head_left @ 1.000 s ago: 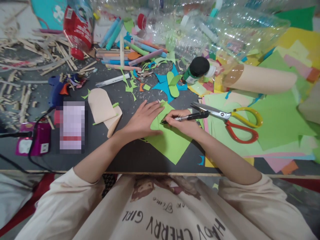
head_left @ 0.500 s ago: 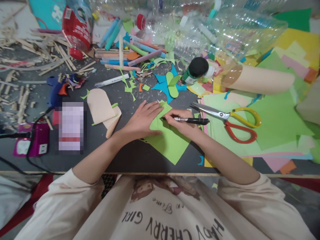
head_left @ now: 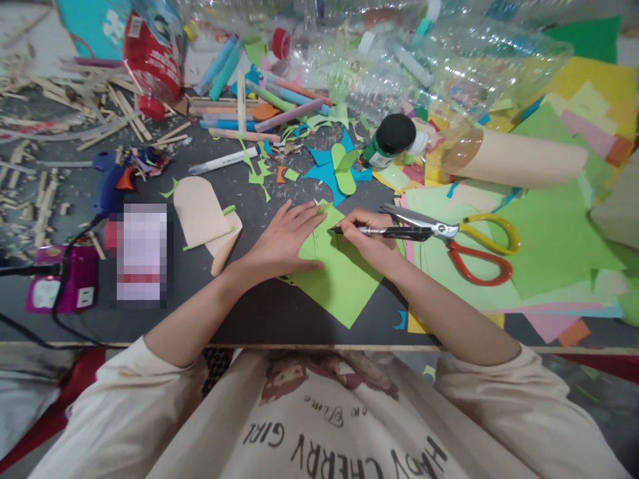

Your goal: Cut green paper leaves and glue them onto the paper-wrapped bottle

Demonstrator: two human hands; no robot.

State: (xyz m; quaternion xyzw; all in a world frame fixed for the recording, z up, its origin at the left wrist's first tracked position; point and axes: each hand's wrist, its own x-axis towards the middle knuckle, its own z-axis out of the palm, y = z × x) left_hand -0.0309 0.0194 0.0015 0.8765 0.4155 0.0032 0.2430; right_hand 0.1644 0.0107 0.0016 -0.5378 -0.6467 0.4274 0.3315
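Note:
My left hand (head_left: 287, 241) lies flat with fingers stretched over the left part of a light green sheet of paper (head_left: 344, 293). My right hand (head_left: 368, 241) is closed round a black pen (head_left: 399, 232), its tip at the paper's upper part. Faint dark lines show on the sheet between the two hands. Just above the paper lie a blue cut-out star (head_left: 319, 163) and a green petal-shaped cut-out (head_left: 343, 169). Scissors (head_left: 452, 231) with yellow and red handles rest on papers right of the pen, their blades near its back end.
Left of my left hand is a folded beige paper piece (head_left: 202, 206). Farther left are a blue glue gun (head_left: 107, 176), its cord and a blurred-out item (head_left: 142, 253). Wooden sticks, markers, a black-capped bottle (head_left: 394, 136) and clear plastic bottles crowd the back. Coloured paper (head_left: 559, 253) covers the right.
My right hand has shifted slightly right and up with the pen, its tip sliding right over the paper and uncovering pen lines. My left hand has stayed in place.

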